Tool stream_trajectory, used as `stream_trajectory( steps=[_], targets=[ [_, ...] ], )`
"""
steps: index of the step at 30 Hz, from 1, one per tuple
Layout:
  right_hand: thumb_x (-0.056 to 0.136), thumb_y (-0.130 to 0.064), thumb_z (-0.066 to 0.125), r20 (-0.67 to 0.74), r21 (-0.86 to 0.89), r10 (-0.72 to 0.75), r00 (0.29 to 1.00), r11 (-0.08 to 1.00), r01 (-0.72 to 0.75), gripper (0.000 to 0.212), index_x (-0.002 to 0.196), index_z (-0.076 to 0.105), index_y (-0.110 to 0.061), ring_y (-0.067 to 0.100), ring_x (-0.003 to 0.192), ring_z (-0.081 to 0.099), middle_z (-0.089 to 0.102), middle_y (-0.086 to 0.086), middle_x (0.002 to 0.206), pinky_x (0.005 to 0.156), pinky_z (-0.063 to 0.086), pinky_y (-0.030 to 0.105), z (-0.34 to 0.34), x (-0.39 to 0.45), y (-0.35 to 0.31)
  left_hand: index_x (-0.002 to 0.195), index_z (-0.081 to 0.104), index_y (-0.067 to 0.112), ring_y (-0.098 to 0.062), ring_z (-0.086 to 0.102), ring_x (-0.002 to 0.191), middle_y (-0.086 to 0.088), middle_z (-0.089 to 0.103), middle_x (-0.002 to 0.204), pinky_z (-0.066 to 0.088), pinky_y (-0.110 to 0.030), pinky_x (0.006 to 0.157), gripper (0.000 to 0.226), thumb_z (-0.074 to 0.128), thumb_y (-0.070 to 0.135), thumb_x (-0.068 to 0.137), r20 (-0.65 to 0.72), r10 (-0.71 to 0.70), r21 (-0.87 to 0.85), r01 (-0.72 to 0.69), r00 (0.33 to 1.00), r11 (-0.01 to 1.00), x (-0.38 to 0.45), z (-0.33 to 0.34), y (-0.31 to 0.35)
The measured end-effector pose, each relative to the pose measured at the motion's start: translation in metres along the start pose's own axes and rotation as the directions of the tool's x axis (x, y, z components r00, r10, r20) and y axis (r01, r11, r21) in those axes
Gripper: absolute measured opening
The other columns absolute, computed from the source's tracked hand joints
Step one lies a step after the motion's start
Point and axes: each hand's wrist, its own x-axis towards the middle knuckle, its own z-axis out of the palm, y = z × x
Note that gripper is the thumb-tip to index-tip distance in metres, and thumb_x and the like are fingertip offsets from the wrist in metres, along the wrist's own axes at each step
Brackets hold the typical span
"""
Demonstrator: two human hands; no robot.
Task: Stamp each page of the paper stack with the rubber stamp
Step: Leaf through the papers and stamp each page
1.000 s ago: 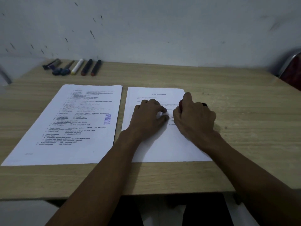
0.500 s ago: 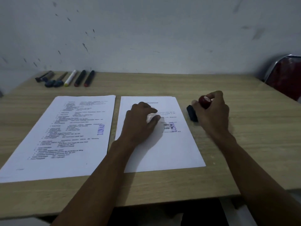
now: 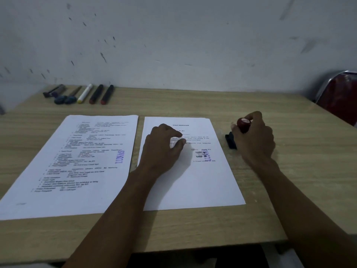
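Progress, as I read it: left page carries purple mark, set aside. Stack top page stamped too. My left hand rests on stack, fingers loosely curled. Right hand grips stamp, base on desk beside stack. Sheets beneath: can't tell.

The left sheet bears a purple "LUNAS" stamp mark.

Wood-grain table pushed up against a scuffed white wall. At the table's far left corner there's a row of markers lying side by side, a couple with red ends, one white. Red chair with a metal frame pokes in past the far right corner.
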Motion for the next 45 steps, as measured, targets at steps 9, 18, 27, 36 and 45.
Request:
stream_trajectory(
  steps=[9, 18, 27, 36, 45],
  targets=[
    [0.084, -0.039, 0.07, 0.063, 0.038, -0.025, 0.998, 0.999, 0.023, 0.037, 0.111, 0.053, -0.019, 0.032, 0.094, 0.062, 0.067, 0.007, 0.097, 0.075, 0.045, 0.036, 0.007, 0.0, -0.004, 0.095, 0.074, 0.016, -0.026, 0.061, 0.098, -0.004, 0.068, 0.1, 0.048, -0.045, 0.085, 0.03, 0.06, 0.038, 0.079, -0.01, -0.016, -0.014, 0.015, 1.0, 1.0, -0.001, -0.002, 0.003],
    [0.083, -0.033, 0.073, 0.094, 0.191, -0.033, 0.995, 0.981, 0.014, 0.04, 0.115, 0.059, -0.013, 0.027, 0.102, 0.059, 0.067, 0.004, 0.103, 0.076, 0.037, 0.029, 0.01, 0.0, 0.001, 0.095, 0.074, 0.017, -0.025, 0.061, 0.098, -0.003, 0.067, 0.1, 0.047, -0.045, 0.085, 0.031, 0.06, 0.039, 0.078, -0.005, -0.036, -0.004, 0.036, 0.999, 0.999, -0.001, -0.002, 0.003],
    [0.076, -0.037, 0.08, 0.133, 0.188, 0.005, 0.991, 0.982, -0.03, 0.06, 0.122, 0.047, -0.017, 0.024, 0.083, 0.061, 0.061, -0.003, 0.075, 0.07, 0.041, 0.032, 0.01, -0.005, 0.006, 0.099, 0.072, 0.017, -0.025, 0.061, 0.102, -0.004, 0.067, 0.105, 0.046, -0.042, 0.089, 0.033, 0.061, 0.039, 0.079, -0.047, -0.091, 0.02, 0.092, 0.995, 0.996, -0.004, -0.009, 0.002],
    [0.075, -0.051, 0.075, 0.218, -0.024, 0.069, 0.973, 0.998, -0.066, 0.047, 0.098, 0.051, -0.019, 0.025, 0.086, 0.062, 0.062, -0.002, 0.092, 0.072, 0.047, 0.036, -0.011, -0.047, 0.007, 0.114, 0.057, 0.01, -0.038, 0.038, 0.123, -0.018, 0.043, 0.128, 0.035, -0.046, 0.098, 0.064, 0.061, 0.064, 0.079, 0.017, -0.565, 0.545, 0.466, 0.825, 0.697, -0.007, -0.033, 0.015],
    [0.069, -0.059, 0.079, 0.323, -0.098, 0.018, 0.946, 0.995, 0.014, 0.049, 0.087, 0.064, -0.016, 0.017, 0.079, 0.06, 0.061, -0.005, 0.083, 0.069, 0.053, 0.035, -0.01, -0.069, -0.006, 0.121, 0.05, 0.007, -0.036, 0.04, 0.124, -0.016, 0.046, 0.126, 0.039, -0.044, 0.094, 0.076, 0.082, 0.048, 0.066, -0.002, -0.642, 0.332, 0.606, 0.767, 0.723, -0.002, -0.037, 0.022]
  ],
)
